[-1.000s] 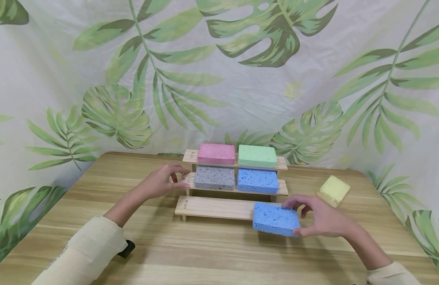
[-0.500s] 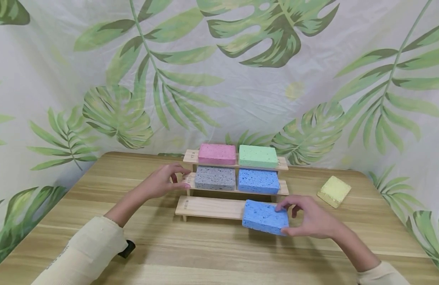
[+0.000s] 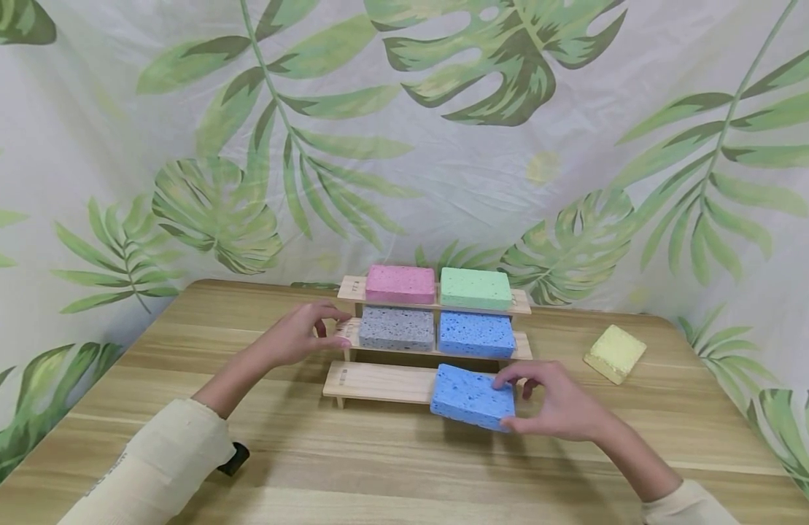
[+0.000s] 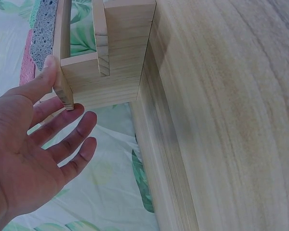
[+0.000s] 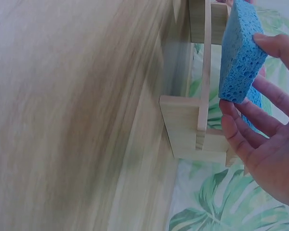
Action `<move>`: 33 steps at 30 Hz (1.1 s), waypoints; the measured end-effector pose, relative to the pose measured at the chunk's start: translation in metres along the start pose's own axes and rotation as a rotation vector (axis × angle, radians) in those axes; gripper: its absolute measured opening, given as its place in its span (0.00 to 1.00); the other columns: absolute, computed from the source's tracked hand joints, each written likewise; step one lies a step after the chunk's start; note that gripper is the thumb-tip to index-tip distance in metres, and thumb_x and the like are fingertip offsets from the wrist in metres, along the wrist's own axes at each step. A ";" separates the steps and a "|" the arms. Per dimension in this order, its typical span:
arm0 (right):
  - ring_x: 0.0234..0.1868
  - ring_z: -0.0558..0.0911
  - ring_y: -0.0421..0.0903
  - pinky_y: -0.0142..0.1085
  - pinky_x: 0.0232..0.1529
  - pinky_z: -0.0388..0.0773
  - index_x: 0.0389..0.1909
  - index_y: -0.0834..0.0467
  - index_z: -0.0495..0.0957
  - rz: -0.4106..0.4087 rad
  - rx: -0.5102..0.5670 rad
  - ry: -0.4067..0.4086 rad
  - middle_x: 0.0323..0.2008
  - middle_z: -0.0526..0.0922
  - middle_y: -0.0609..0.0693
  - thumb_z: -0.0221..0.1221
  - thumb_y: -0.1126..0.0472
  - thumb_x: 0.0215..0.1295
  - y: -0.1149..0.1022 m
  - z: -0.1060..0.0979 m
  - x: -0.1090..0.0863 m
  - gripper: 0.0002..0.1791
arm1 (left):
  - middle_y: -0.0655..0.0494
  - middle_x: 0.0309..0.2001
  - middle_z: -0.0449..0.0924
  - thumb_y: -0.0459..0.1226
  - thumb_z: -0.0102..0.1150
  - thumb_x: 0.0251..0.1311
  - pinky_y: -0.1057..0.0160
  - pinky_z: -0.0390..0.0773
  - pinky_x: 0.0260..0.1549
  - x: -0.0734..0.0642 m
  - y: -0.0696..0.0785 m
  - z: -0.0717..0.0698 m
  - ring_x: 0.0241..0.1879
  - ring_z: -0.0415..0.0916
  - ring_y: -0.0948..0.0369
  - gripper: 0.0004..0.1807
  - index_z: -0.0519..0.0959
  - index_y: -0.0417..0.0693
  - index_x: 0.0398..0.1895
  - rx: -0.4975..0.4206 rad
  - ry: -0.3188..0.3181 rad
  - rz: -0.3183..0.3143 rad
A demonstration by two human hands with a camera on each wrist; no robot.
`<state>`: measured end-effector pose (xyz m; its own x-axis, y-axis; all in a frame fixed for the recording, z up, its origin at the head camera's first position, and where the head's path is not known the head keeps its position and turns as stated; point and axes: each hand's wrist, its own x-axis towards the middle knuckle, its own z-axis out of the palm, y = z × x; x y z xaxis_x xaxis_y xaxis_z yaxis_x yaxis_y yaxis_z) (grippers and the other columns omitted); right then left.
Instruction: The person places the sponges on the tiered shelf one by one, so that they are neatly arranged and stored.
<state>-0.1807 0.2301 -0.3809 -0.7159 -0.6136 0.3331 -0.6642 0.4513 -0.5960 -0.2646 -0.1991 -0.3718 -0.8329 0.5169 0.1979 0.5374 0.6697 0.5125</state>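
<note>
A blue sponge (image 3: pixel 473 397) is held by its right edge in my right hand (image 3: pixel 551 401), tilted over the right part of the lowest step of a three-step wooden rack (image 3: pixel 384 383). The right wrist view shows the thumb on top of this blue sponge (image 5: pixel 241 53) and fingertips below it, above the step board. My left hand (image 3: pixel 306 334) pinches the left end of the rack's middle step. In the left wrist view its thumb lies on the board end beside the grey sponge (image 4: pixel 43 33), with the other fingers loosely bent. A grey sponge and another blue sponge (image 3: pixel 476 334) sit on the middle step.
On the top step lie a pink sponge (image 3: pixel 400 284) and a green sponge (image 3: pixel 475 289). A yellow sponge (image 3: pixel 616 354) rests on the wooden table (image 3: pixel 351 474) to the right. A leaf-print cloth (image 3: pixel 457 182) hangs behind the table.
My right hand has moved left with the blue sponge, carrying it further over the lowest step. The left hand has stayed at the rack's left end.
</note>
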 end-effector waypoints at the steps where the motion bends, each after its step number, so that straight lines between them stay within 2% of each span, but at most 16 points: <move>1: 0.39 0.81 0.36 0.37 0.40 0.83 0.45 0.56 0.85 0.006 0.007 0.003 0.43 0.87 0.45 0.77 0.58 0.48 -0.001 0.001 0.001 0.21 | 0.44 0.50 0.84 0.42 0.73 0.63 0.62 0.77 0.32 0.000 0.000 0.000 0.32 0.78 0.62 0.26 0.83 0.33 0.57 -0.001 0.001 0.001; 6: 0.40 0.81 0.37 0.38 0.40 0.84 0.44 0.55 0.85 0.005 0.040 0.009 0.44 0.88 0.47 0.77 0.59 0.50 -0.002 0.006 0.004 0.19 | 0.44 0.51 0.84 0.43 0.73 0.63 0.62 0.77 0.32 0.000 -0.001 0.000 0.32 0.78 0.61 0.26 0.83 0.33 0.58 -0.002 0.000 0.004; 18: 0.39 0.81 0.37 0.39 0.41 0.84 0.44 0.54 0.85 0.005 0.029 -0.004 0.47 0.88 0.48 0.78 0.56 0.52 -0.006 0.018 0.014 0.18 | 0.44 0.50 0.84 0.42 0.73 0.63 0.62 0.77 0.33 -0.001 0.002 -0.002 0.32 0.78 0.62 0.26 0.83 0.33 0.58 0.000 0.002 0.005; 25: 0.36 0.81 0.43 0.38 0.39 0.83 0.44 0.54 0.85 -0.019 0.030 -0.006 0.47 0.88 0.50 0.77 0.56 0.53 -0.007 0.021 0.018 0.18 | 0.41 0.52 0.84 0.41 0.72 0.63 0.62 0.78 0.32 0.000 0.004 -0.002 0.31 0.78 0.61 0.28 0.81 0.31 0.61 -0.018 -0.004 0.003; 33: 0.37 0.82 0.46 0.39 0.42 0.83 0.45 0.54 0.85 0.025 0.039 -0.026 0.47 0.88 0.50 0.77 0.55 0.53 -0.012 0.024 0.020 0.19 | 0.39 0.53 0.84 0.41 0.73 0.62 0.61 0.78 0.32 0.000 0.004 -0.002 0.31 0.79 0.61 0.26 0.82 0.32 0.57 -0.022 0.001 0.007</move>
<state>-0.1821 0.1964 -0.3847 -0.7263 -0.6192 0.2987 -0.6365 0.4416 -0.6323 -0.2627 -0.1980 -0.3685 -0.8295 0.5206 0.2022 0.5398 0.6543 0.5297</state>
